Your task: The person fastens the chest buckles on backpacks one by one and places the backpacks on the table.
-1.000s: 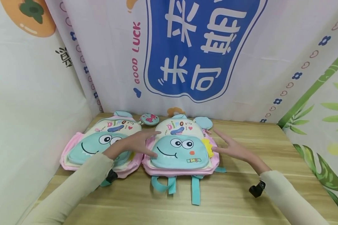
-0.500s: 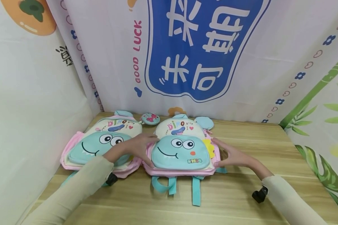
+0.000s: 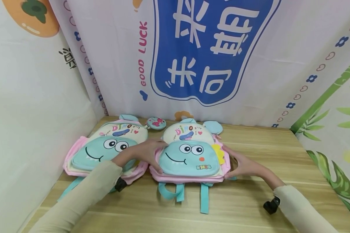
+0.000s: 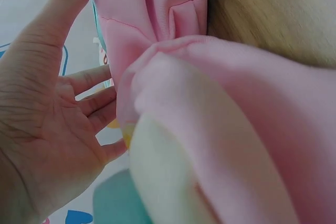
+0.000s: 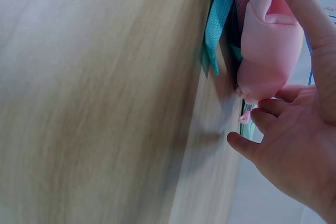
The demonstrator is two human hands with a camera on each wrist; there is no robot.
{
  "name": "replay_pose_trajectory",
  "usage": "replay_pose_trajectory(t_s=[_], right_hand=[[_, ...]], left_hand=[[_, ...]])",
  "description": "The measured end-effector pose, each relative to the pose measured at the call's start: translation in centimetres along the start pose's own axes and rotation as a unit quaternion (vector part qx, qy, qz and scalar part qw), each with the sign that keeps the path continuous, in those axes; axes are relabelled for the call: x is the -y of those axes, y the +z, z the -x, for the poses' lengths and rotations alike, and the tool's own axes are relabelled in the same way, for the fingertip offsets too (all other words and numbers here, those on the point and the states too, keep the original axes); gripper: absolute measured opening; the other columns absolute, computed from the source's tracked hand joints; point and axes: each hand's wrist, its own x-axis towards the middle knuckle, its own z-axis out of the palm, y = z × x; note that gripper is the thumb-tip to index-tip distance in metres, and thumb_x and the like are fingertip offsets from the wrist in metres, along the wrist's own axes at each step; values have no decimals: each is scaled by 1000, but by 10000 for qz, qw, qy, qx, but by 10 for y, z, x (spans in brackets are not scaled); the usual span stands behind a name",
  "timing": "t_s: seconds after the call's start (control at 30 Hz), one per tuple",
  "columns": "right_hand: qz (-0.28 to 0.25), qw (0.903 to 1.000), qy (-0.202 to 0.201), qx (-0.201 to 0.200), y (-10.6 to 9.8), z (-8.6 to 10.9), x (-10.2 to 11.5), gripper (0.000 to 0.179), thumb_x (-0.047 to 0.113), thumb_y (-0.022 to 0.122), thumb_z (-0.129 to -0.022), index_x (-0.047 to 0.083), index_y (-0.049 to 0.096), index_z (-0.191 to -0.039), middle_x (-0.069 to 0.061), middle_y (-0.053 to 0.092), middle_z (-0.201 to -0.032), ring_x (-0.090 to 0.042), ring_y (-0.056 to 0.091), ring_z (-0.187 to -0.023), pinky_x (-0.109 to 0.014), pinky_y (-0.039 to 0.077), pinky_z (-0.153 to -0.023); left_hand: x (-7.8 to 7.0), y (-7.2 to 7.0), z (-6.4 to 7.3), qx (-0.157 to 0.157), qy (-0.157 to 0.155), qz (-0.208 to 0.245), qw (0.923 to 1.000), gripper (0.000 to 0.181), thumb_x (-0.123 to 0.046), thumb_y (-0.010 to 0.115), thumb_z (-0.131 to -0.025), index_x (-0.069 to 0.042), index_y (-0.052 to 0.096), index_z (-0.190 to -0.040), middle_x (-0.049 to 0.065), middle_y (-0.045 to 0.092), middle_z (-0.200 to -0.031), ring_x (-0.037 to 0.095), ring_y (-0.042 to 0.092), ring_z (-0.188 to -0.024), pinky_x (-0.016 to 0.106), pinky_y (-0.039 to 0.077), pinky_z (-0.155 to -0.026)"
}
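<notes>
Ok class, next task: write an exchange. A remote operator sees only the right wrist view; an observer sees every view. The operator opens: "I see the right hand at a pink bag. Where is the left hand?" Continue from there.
Observer: The left hand is at the opposite side of that pink, cream and turquoise fabric backpack from the right hand.

Operator: What is on the front of it?

Observer: A smiling black-line cartoon face with two round white eyes.

Operator: And is anything next to it?

Observer: Yes, a second pink, cream and turquoise fabric backpack lies to its left on the table.
</notes>
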Motion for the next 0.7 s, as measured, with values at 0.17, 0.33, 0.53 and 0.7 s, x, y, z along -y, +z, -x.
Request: replay_pose_trajectory(t_s=[0.17, 0.33, 0.53, 0.7], right_hand=[[-176, 9996, 221, -61, -3, 7, -3, 123, 37, 92, -74, 8, 12, -164, -22, 12, -170, -51, 13, -154, -73, 18, -117], [-321, 9986, 393, -148, -7, 17, -9, 126, 35, 92, -74, 8, 8, -164, -25, 11, -169, -52, 13, -153, -74, 17, -116], [-489, 9975, 472, -200, -15, 28, -18, 126, 31, 92, -75, 6, 5, -163, -26, 12, -168, -52, 16, -152, -74, 19, -115], [-518, 9967, 556, -289, -23, 37, -23, 122, 30, 90, -76, 4, 8, -163, -27, 17, -167, -51, 21, -151, -71, 22, -116]], left_hand=[[-5, 3, -7, -39, 72, 117, 9999, 116, -60, 91, -62, -8, 43, -154, 16, 38, -161, 34, 35, -149, 56, 30, -121], [-14, 7, -20, -30, 102, 136, 9999, 114, -60, 91, -63, -7, 44, -153, 11, 42, -158, 27, 40, -145, 49, 34, -121], [-28, 11, -35, -3, 31, 83, 10000, 114, -62, 90, -64, -7, 45, -153, 13, 45, -155, 28, 44, -141, 48, 39, -117], [-37, 11, -46, 84, 6, 282, 9996, 112, -59, 90, -65, -8, 44, -154, 14, 42, -157, 29, 41, -145, 48, 36, -119]])
